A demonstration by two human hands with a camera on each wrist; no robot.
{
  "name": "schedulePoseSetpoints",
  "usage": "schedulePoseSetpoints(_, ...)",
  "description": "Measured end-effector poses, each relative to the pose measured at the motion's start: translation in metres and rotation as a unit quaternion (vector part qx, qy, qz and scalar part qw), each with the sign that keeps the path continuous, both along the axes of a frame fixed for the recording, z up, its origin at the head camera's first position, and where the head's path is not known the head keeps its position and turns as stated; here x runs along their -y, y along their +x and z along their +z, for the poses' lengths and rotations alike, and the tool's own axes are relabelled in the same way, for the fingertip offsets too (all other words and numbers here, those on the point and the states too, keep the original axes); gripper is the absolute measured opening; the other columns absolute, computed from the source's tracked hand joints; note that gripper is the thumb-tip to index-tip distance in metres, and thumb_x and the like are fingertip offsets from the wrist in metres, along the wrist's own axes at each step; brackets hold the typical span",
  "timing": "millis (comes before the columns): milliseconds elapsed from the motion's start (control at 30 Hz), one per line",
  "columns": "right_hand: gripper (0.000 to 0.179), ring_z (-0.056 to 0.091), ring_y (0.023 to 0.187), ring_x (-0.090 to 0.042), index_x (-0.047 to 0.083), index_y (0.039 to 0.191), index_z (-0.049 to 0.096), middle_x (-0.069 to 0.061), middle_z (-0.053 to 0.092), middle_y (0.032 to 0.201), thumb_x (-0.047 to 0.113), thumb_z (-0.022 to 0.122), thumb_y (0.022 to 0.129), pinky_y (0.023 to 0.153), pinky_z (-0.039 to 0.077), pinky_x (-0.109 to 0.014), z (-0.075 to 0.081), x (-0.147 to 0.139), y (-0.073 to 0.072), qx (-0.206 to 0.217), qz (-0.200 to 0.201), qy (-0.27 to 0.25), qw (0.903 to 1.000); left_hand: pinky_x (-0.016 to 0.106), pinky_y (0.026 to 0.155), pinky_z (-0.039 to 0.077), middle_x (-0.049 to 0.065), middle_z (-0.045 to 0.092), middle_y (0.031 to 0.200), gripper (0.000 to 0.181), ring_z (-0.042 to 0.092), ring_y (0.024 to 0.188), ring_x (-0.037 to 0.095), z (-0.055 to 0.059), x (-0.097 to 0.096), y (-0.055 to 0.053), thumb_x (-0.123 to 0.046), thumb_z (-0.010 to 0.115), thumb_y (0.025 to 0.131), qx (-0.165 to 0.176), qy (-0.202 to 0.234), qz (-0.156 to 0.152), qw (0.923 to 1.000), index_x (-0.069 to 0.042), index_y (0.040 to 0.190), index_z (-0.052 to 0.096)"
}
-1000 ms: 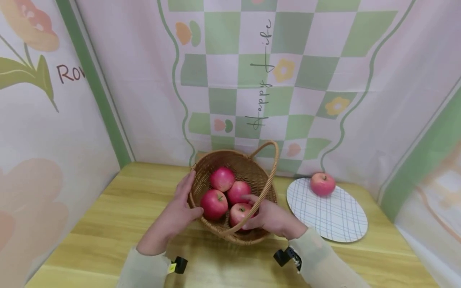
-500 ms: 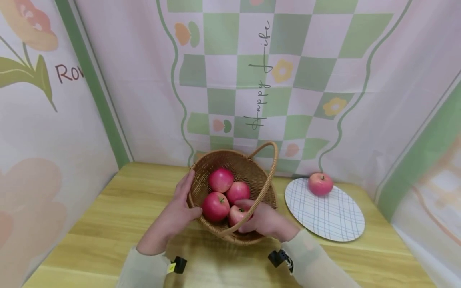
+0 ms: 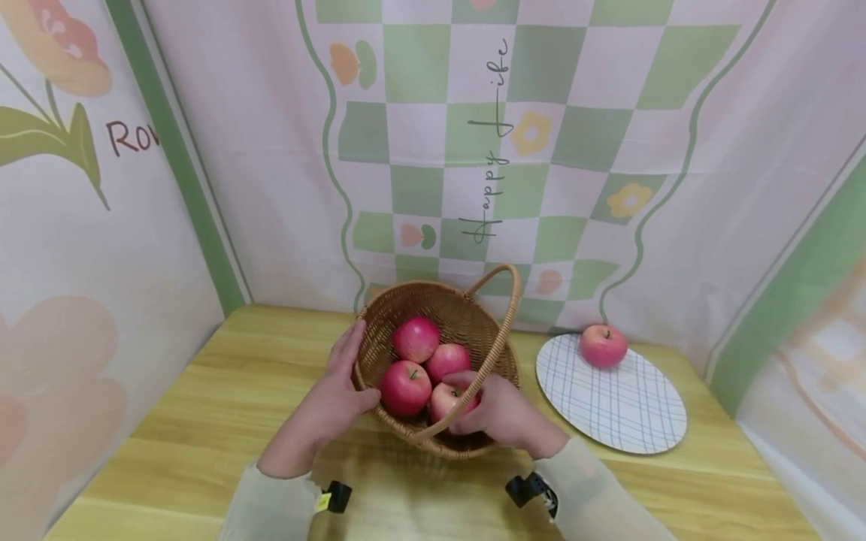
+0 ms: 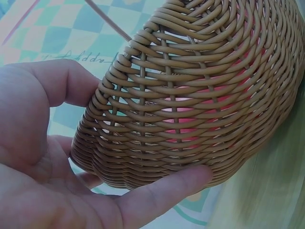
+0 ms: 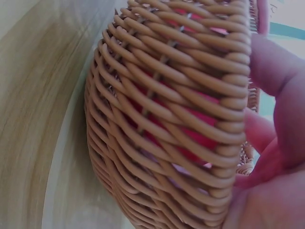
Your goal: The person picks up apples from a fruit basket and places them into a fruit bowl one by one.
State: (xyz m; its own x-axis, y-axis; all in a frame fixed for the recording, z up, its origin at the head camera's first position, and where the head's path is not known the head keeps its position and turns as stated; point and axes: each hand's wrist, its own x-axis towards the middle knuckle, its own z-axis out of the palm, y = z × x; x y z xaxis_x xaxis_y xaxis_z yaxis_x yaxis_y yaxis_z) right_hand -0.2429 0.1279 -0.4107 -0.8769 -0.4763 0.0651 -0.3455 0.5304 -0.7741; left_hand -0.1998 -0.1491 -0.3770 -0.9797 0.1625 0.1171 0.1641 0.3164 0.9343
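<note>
Our right hand grips a red apple, left hand a round brown wicker basket near the tabletop's back edge.

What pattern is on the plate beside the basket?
The plate is white with a blue-grey grid of crossing lines; the head view shows it best.

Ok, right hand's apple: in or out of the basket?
In: the head view shows the apple inside the basket, right hand gripping it.

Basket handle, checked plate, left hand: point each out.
Basket handle point(image 3: 499, 348): head view, right side of its arch.
Checked plate point(image 3: 612, 406): head view, bare middle of its surface.
Left hand point(image 3: 340, 391): head view, back of the hand.
</note>
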Motion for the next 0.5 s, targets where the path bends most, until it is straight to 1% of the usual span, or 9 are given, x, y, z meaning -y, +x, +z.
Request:
schedulePoseSetpoints(133,0.066,0.056,0.107,-0.021,0.014,0.129,0.067,0.003,0.067,0.118,0.019,0.091,0.068,0.094,0.043,-0.044,0.002,-0.002,0.0,-0.004,0.008,-0.007,0.9999,0.056,0.102,0.038,0.004,-0.002,0.165,0.106,0.019,0.141,0.046,-0.001,0.001,0.0,0.006,0.065,0.081,0.003,0.003,0.003,1.0,-0.031,0.162,0.006)
schedulePoseSetpoints(233,0.068,0.056,0.105,-0.021,0.014,0.131,0.066,0.003,0.067,0.115,0.021,0.091,0.069,0.093,0.043,-0.041,0.003,-0.004,0.0,0.003,0.015,-0.017,0.9997,0.053,0.099,0.041,0.002,-0.002,0.165,0.108,0.02,0.141,0.045,-0.003,0.001,-0.001,0.007,0.065,0.081,0.005,0.006,0.006,0.9999,-0.032,0.162,0.006)
schedulePoseSetpoints(300,0.069,0.057,0.103,-0.022,0.012,0.134,0.064,0.001,0.069,0.111,0.018,0.09,0.07,0.09,0.046,-0.038,0.003,-0.007,0.0,0.022,0.023,-0.039,0.9988,0.05,0.097,0.043,0.0,-0.002,0.165,0.108,0.021,0.141,0.043,-0.004,0.001,-0.001,0.007,0.066,0.08,0.008,0.005,0.01,0.9999,-0.034,0.161,0.006)
schedulePoseSetpoints(400,0.07,0.058,0.101,-0.023,0.009,0.135,0.063,-0.003,0.071,0.105,0.011,0.089,0.07,0.085,0.05,-0.032,0.004,-0.011,-0.001,0.056,0.02,-0.077,0.9953,0.049,0.097,0.044,-0.002,-0.001,0.165,0.109,0.024,0.14,0.042,-0.004,0.0,-0.001,0.006,0.066,0.08,0.008,0.002,0.015,0.9998,-0.035,0.161,0.006)
schedulePoseSetpoints(500,0.072,0.06,0.104,-0.024,0.007,0.137,0.06,-0.01,0.07,0.107,0.006,0.088,0.071,0.083,0.052,-0.031,0.008,-0.016,-0.001,0.091,0.01,-0.115,0.9891,0.051,0.099,0.042,0.0,0.0,0.165,0.108,0.024,0.14,0.042,-0.002,0.0,-0.001,0.006,0.066,0.08,0.005,0.001,0.017,0.9998,-0.033,0.161,0.007)
